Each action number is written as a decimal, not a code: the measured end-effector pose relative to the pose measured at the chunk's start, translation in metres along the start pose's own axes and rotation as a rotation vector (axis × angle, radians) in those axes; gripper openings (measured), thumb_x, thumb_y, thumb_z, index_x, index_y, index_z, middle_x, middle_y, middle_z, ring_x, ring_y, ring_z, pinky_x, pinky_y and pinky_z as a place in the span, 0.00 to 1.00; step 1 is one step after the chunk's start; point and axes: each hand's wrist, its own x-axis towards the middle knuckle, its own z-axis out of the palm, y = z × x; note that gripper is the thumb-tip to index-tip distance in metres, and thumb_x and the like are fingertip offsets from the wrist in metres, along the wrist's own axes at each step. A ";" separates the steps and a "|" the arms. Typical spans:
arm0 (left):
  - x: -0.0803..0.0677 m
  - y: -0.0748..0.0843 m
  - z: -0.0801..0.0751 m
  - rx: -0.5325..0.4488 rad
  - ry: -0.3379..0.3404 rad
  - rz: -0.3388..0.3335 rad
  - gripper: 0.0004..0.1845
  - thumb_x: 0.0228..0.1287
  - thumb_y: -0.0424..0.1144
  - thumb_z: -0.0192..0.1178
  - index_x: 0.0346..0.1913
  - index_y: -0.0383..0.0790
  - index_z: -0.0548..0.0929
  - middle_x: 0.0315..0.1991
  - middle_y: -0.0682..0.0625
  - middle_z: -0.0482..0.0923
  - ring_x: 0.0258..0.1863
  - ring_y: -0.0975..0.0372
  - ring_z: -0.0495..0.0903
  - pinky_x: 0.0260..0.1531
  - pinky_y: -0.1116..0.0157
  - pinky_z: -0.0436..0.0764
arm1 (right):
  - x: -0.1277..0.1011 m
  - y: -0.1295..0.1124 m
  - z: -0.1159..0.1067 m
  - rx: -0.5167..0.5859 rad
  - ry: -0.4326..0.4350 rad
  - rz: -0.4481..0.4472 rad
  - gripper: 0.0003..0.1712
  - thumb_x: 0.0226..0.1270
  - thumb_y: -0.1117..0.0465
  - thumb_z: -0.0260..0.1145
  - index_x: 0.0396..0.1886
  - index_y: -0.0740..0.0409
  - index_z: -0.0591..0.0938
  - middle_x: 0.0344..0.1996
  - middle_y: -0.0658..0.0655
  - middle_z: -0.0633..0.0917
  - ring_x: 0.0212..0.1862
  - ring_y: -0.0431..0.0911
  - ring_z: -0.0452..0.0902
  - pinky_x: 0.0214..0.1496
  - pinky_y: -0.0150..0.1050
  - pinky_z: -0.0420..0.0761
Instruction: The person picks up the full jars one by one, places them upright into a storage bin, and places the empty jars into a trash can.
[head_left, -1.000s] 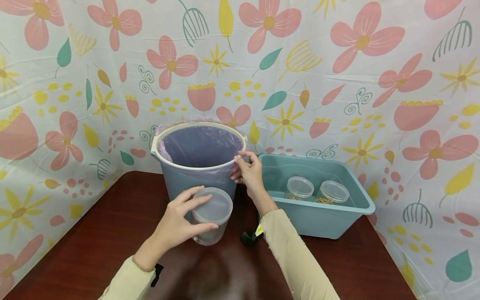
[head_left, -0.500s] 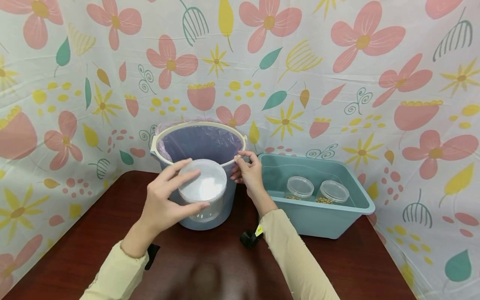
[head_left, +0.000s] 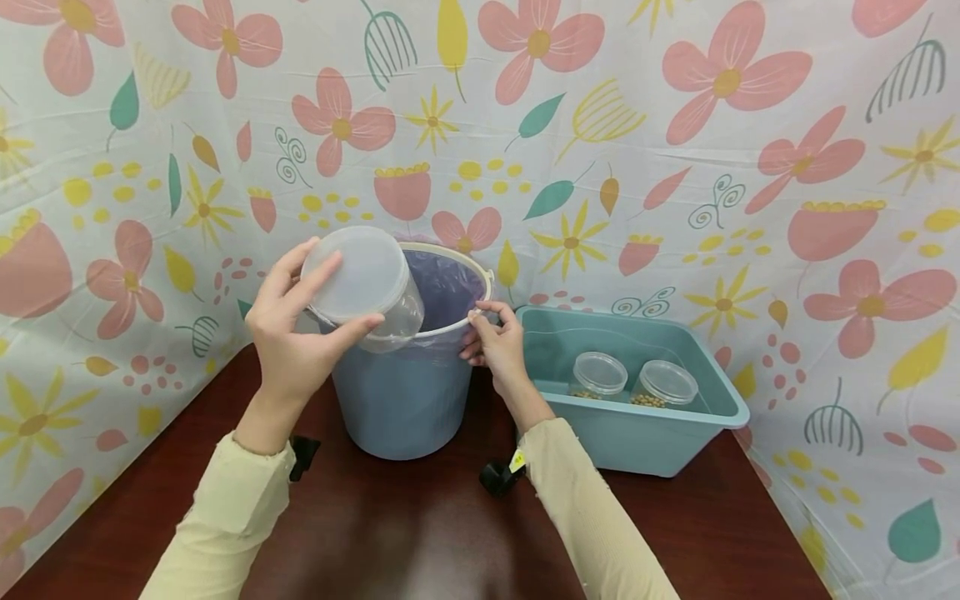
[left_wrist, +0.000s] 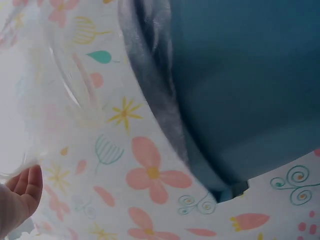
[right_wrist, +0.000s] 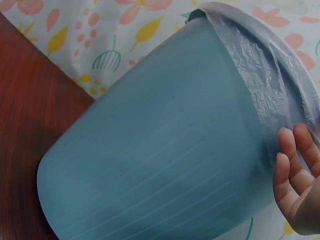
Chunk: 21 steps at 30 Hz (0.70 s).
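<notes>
My left hand (head_left: 296, 329) grips a clear plastic jar (head_left: 367, 287) by its lid, tilted over the left rim of a blue bin (head_left: 408, 383). The bin is lined with a pale purple bag (head_left: 442, 283) and stands on the dark wooden table (head_left: 420, 533). My right hand (head_left: 495, 342) holds the bin's right rim, fingers on the bag's edge. In the left wrist view the clear jar (left_wrist: 45, 100) is a blur at the left, a fingertip (left_wrist: 25, 187) below it, the bin (left_wrist: 240, 90) behind. The right wrist view shows the bin's wall (right_wrist: 165, 160), with fingers (right_wrist: 292, 170) at the bag's fold.
A teal tub (head_left: 637, 417) stands right of the bin, holding two lidded clear jars (head_left: 600, 375) (head_left: 663, 385) with tan grains inside. A flowered sheet (head_left: 675, 150) closes in the back and both sides. A small black object (head_left: 495, 477) lies near my right sleeve.
My left hand has lifted the clear jar from the table in front of the bin, up and to the left, and tilted it over the rim. The right hand stayed on the rim.
</notes>
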 end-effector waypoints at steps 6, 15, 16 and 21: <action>-0.007 -0.014 0.010 0.040 -0.016 -0.012 0.37 0.34 0.59 0.70 0.42 0.30 0.83 0.49 0.38 0.74 0.49 0.50 0.72 0.44 0.63 0.70 | 0.000 0.000 -0.001 -0.007 -0.002 -0.002 0.19 0.62 0.63 0.59 0.51 0.65 0.69 0.10 0.52 0.76 0.10 0.41 0.72 0.11 0.32 0.70; -0.024 -0.034 0.021 0.111 -0.138 -0.054 0.40 0.37 0.60 0.67 0.46 0.28 0.80 0.52 0.35 0.70 0.54 0.50 0.69 0.46 0.58 0.71 | -0.002 -0.003 -0.001 -0.001 -0.017 0.010 0.17 0.63 0.64 0.58 0.50 0.65 0.69 0.10 0.53 0.76 0.10 0.42 0.72 0.12 0.32 0.70; -0.026 -0.036 0.022 0.107 -0.149 -0.066 0.40 0.36 0.60 0.67 0.46 0.27 0.80 0.52 0.36 0.70 0.54 0.50 0.68 0.47 0.58 0.71 | -0.002 -0.003 -0.001 -0.002 -0.016 0.009 0.17 0.63 0.64 0.58 0.50 0.65 0.69 0.10 0.53 0.76 0.10 0.42 0.72 0.12 0.32 0.70; -0.036 -0.045 0.023 0.141 -0.242 -0.095 0.41 0.32 0.54 0.71 0.48 0.27 0.78 0.54 0.34 0.68 0.55 0.49 0.67 0.51 0.58 0.68 | 0.000 0.001 -0.002 -0.007 -0.016 0.002 0.16 0.63 0.64 0.57 0.50 0.64 0.70 0.11 0.52 0.76 0.10 0.42 0.72 0.12 0.32 0.69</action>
